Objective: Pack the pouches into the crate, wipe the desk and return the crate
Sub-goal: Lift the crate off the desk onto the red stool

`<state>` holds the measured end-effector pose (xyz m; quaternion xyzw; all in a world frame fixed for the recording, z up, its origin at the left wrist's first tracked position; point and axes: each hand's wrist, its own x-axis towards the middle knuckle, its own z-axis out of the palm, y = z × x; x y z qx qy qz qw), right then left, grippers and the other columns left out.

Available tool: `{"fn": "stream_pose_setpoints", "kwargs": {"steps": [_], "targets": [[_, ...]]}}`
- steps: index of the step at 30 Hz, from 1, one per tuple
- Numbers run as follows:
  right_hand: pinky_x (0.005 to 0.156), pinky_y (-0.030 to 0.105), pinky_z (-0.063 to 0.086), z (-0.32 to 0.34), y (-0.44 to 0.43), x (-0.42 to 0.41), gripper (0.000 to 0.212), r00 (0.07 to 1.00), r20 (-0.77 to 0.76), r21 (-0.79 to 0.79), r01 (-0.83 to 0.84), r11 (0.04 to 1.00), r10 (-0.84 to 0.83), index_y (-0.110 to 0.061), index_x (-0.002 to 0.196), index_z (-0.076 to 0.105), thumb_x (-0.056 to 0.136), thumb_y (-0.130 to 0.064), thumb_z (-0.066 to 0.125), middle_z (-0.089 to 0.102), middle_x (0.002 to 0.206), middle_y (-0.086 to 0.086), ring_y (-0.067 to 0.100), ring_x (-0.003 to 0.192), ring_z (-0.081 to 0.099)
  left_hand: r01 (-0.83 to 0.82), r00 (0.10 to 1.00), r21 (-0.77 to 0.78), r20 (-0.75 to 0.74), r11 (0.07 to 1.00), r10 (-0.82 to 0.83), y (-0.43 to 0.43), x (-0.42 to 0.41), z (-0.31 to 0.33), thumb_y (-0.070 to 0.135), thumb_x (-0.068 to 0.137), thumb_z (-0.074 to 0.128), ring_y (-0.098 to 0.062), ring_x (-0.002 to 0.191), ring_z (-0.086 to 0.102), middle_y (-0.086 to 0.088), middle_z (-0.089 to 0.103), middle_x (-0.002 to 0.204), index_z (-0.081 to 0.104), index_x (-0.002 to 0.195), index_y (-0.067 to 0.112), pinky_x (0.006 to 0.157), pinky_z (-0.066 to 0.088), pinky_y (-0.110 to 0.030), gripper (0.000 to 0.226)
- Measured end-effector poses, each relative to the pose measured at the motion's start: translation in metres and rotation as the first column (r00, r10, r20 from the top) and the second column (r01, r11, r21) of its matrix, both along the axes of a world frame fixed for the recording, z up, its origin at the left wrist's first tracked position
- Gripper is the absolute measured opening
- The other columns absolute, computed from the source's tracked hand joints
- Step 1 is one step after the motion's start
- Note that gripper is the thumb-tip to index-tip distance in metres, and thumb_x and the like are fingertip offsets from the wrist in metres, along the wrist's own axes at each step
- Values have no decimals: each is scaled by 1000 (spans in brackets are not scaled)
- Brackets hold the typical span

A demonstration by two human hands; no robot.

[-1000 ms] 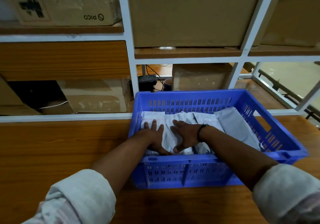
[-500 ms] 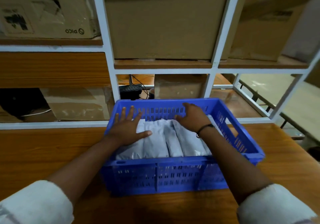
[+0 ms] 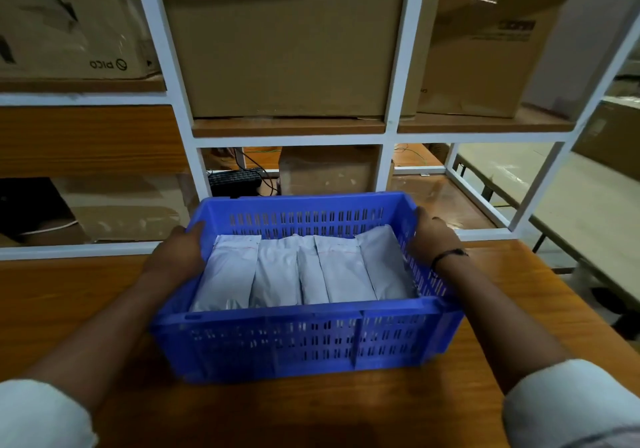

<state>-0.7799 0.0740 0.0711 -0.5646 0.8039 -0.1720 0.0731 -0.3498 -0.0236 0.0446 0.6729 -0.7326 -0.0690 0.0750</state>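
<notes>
A blue slotted plastic crate (image 3: 298, 340) stands on the wooden desk (image 3: 69, 302) in front of me. Several white pouches (image 3: 304, 271) lie side by side inside it, filling the floor of the crate. My left hand (image 3: 176, 253) grips the crate's left rim, thumb over the edge. My right hand (image 3: 433, 236), with a dark band at the wrist, grips the right rim near the far corner. The fingers of both hands are hidden behind the crate walls.
A white-framed shelf unit (image 3: 388, 125) rises right behind the desk, holding large cardboard boxes (image 3: 287, 42). Lower bays show a black device with cables (image 3: 235, 181) and more boxes. The desk's right edge (image 3: 581, 305) drops to the floor.
Both hands left the pouches and moved outward to the crate's two side rims, where they now grip. The view has shifted closer to the crate.
</notes>
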Motion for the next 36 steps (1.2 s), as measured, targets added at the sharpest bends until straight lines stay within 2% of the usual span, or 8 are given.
{"fn": "stream_pose_setpoints", "kwargs": {"steps": [7, 13, 18, 21, 25, 29, 32, 36], "targets": [[73, 36, 42, -6, 9, 2, 33, 1000, -2, -24, -29, 999, 29, -7, 125, 43, 97, -18, 55, 53, 88, 6, 27, 83, 59, 22, 1000, -108, -17, 994, -24, 1, 7, -1, 14, 95, 55, -44, 91, 61, -27, 53, 116, 28, 157, 15, 77, 52, -46, 68], [70, 39, 48, -9, 32, 16, 46, 997, -2, 37, 77, 996, -77, -9, 131, 38, 92, -19, 59, 64, 104, 17, 34, 91, 64, 101, 995, -102, 18, 990, -100, 3, 15, -1, 12, 95, 55, -41, 103, 59, -26, 54, 121, 31, 158, 15, 83, 48, -43, 67], [72, 38, 50, -15, 59, 31, 15, 985, -10, 27, 173, 984, -173, -19, 98, 39, 96, -21, 54, 57, 85, 7, 25, 79, 60, 166, 986, -102, 4, 981, -167, 6, 27, 1, 10, 94, 56, -41, 106, 59, -26, 56, 121, 31, 157, 14, 83, 49, -42, 68], [65, 30, 42, -16, 83, 48, 22, 977, -27, -27, 213, 977, -213, -19, 101, 34, 97, -19, 56, 54, 78, 2, 14, 63, 50, 196, 979, -97, -30, 976, -200, 11, 35, 3, 6, 92, 57, -41, 112, 59, -26, 55, 128, 33, 157, 15, 86, 49, -42, 70], [59, 26, 37, -19, 125, 67, 14, 963, -82, -74, 252, 965, -257, -13, 105, 49, 97, -22, 57, 44, 71, -4, 13, 62, 44, 286, 952, -117, -74, 951, -296, 22, 46, 4, 1, 90, 57, -42, 114, 59, -26, 54, 137, 35, 156, 14, 87, 52, -44, 71], [61, 31, 37, -18, 191, 91, 26, 943, -41, -72, 328, 942, -332, -8, 117, 50, 95, -19, 58, 64, 93, 10, 27, 75, 57, 406, 912, -115, -12, 907, -410, 37, 39, 6, 5, 91, 57, -40, 110, 62, -25, 57, 132, 34, 155, 12, 85, 54, -42, 69], [68, 36, 41, -19, 248, 107, 41, 889, 0, -45, 458, 888, -459, -4, 130, 43, 94, -18, 57, 66, 109, 22, 40, 96, 63, 505, 855, -143, -50, 851, -516, 50, 20, 6, -1, 86, 58, -41, 110, 62, -25, 62, 124, 44, 148, 7, 89, 52, -43, 64], [73, 39, 44, -16, 336, 116, 56, 784, 5, 4, 620, 784, -620, -3, 142, 34, 93, -20, 56, 62, 116, 30, 44, 105, 62, 623, 752, -177, -131, 762, -645, 78, -26, 2, -3, 84, 60, -45, 103, 63, -31, 65, 112, 53, 137, 0, 84, 51, -47, 54]]}}
